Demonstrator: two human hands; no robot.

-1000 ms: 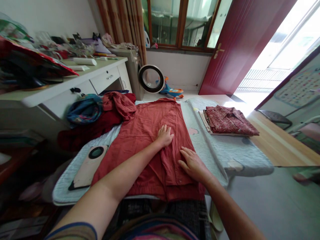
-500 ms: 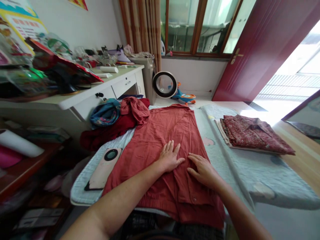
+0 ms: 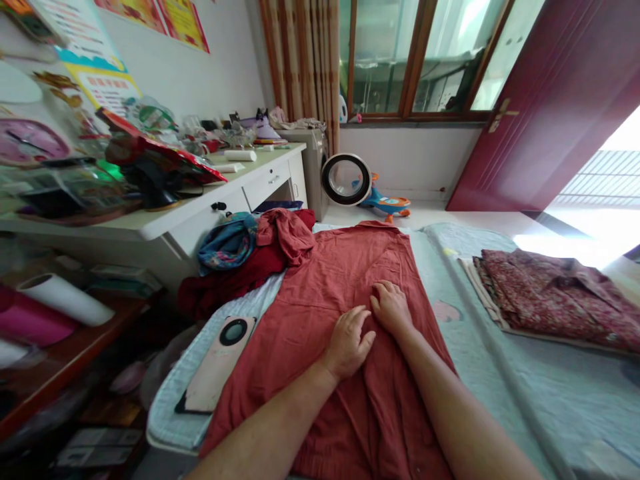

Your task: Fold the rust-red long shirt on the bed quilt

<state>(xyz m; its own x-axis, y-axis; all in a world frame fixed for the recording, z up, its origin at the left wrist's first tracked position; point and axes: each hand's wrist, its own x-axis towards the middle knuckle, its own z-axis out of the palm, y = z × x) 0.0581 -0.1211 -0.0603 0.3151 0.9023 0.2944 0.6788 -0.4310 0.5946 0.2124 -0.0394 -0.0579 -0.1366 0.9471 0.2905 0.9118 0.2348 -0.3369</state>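
Note:
A rust-red shirt (image 3: 320, 280) lies spread flat on a pale padded board (image 3: 480, 360). My left hand (image 3: 350, 341) presses palm-down on the shirt's middle, fingers apart. My right hand (image 3: 391, 308) rests just beyond it on the same cloth, with the fingers curled downward onto the fabric. Both forearms reach in from the bottom edge. Neither hand lifts any cloth that I can see.
A phone (image 3: 215, 367) lies on the board's left end. Crumpled red and blue clothes (image 3: 250, 243) are heaped at the far left. A folded patterned shirt (image 3: 550, 293) sits on the right. A cluttered white desk (image 3: 165, 220) stands left; a toy car (image 3: 387, 203) is on the floor.
My right hand has slid away from me up the shirt, past the left hand. The left hand has drawn back a little. The camera has turned left and tilted up.

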